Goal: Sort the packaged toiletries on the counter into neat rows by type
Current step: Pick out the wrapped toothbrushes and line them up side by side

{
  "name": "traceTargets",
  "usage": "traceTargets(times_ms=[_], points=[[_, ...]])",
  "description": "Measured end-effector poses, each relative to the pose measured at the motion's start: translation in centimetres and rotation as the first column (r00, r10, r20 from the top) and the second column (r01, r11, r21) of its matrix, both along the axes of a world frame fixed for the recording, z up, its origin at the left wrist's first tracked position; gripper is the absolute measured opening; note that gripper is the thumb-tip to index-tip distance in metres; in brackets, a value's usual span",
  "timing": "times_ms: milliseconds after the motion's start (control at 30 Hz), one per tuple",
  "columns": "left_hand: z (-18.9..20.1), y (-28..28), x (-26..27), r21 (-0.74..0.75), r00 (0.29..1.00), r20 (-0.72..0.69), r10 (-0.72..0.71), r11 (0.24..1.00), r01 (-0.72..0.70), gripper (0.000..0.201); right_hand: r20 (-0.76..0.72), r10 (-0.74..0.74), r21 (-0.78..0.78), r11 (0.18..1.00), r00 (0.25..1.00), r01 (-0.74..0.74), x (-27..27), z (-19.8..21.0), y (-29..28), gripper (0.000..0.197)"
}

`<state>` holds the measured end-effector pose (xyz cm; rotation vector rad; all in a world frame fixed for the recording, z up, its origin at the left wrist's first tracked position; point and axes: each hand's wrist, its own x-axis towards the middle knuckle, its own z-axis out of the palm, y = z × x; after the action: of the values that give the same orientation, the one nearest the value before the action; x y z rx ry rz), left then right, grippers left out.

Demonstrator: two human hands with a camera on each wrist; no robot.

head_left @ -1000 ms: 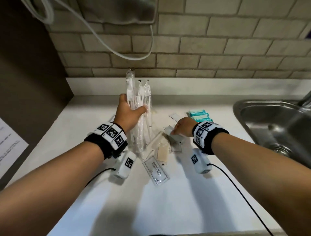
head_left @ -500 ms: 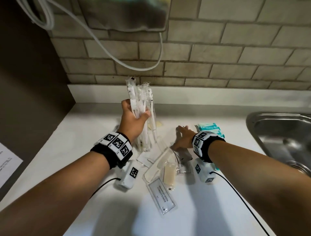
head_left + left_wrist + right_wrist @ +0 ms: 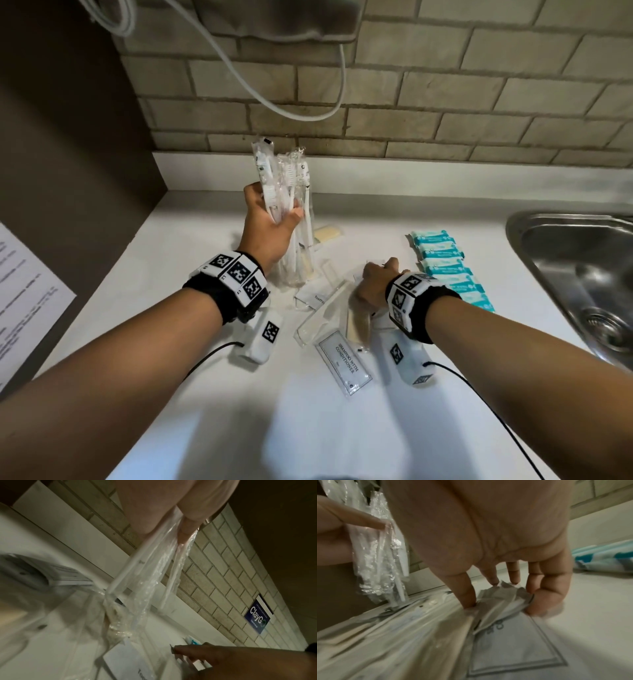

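My left hand [image 3: 274, 212] grips a bundle of clear-wrapped white toothbrushes [image 3: 284, 185] and holds it upright over the white counter [image 3: 191, 246], lower ends near the surface. The left wrist view shows the wrappers [image 3: 150, 574] hanging from that hand [image 3: 171, 513]. My right hand [image 3: 376, 281] is down on a loose pile of sachets at mid-counter. Its fingers [image 3: 467, 595] pinch a crumpled white sachet [image 3: 503, 601]. A "shampoo with conditioner" sachet [image 3: 344, 363] lies nearest me. Teal packets [image 3: 445, 263] form a row right of the pile.
A steel sink [image 3: 575, 274] is set into the counter at the right. A brick-tiled wall [image 3: 445, 102] with a hanging white cable [image 3: 274, 102] backs it. A dark panel [image 3: 68, 154] and a printed sheet [image 3: 27, 301] are at the left. A pale soap bar [image 3: 327, 234] lies behind the toothbrushes.
My right hand has moved back and right over the pile and closed its fingers on a white sachet. My left hand still holds the toothbrush bundle upright. My head has tilted up.
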<state>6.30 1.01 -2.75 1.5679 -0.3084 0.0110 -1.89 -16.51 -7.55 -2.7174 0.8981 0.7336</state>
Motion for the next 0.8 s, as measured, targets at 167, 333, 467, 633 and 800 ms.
traceTargets(times_ms=[167, 333, 467, 633, 800], points=[[-0.1, 2.1, -0.5, -0.005, 1.000, 0.002, -0.004, 1.000, 0.004, 0.050, 0.059, 0.021, 0.068, 0.997, 0.998, -0.025, 0.6, 0.1, 4.4, 0.045], [0.5, 5.2, 0.3, 0.014, 1.000, 0.001, 0.024, 1.000, -0.024, 0.050, -0.014, 0.148, 0.042, 0.988, 0.989, -0.148, 2.5, -0.2, 9.4, 0.062], [0.8, 7.6, 1.2, 0.012, 0.999, 0.002, 0.048, 0.999, -0.048, 0.050, 0.036, 0.186, 0.059, 0.980, 0.982, -0.188, 4.9, -0.8, 12.1, 0.065], [0.7, 9.7, 1.9, 0.037, 0.997, 0.018, 0.075, 0.996, -0.075, 0.049, 0.155, 0.142, 0.235, 0.956, 0.978, -0.176, 5.2, 1.2, 13.5, 0.065], [0.8, 9.8, 1.4, 0.025, 0.998, 0.020, 0.054, 0.998, -0.054, 0.049, 0.250, 0.107, 0.396, 0.896, 0.962, -0.202, 2.4, 4.2, 11.7, 0.082]])
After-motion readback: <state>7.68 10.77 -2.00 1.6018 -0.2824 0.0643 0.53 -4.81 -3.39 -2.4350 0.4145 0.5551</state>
